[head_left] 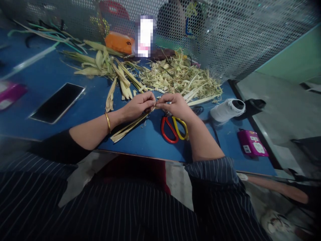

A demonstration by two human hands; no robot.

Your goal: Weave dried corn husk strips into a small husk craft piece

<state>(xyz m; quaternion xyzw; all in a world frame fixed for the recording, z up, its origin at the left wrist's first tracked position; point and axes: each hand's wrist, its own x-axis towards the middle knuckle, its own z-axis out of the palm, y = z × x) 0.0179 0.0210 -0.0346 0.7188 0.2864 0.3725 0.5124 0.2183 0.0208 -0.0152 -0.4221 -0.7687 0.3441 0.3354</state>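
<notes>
Over the blue table [140, 144] my left hand [140, 104] and my right hand [175, 104] meet, fingertips almost touching. Both are closed in a pinch on a thin bundle of dry corn husk strips [127, 130], whose loose ends slant down to the left under my left wrist. The exact spot between the fingers is too small to make out. Just below my right hand lie scissors [169, 130] with one red and one yellow handle; their blades are partly hidden by the hand. Behind my left hand are longer pale husks [122, 82].
Shredded husk [175, 73] is heaped behind my hands, against a perforated metal screen [213, 40]. To the right stand a white thread cone [227, 109] and a purple packet [252, 144]. A phone [59, 102] and an orange bag [119, 43] are left. A person's arm [278, 187] shows lower right.
</notes>
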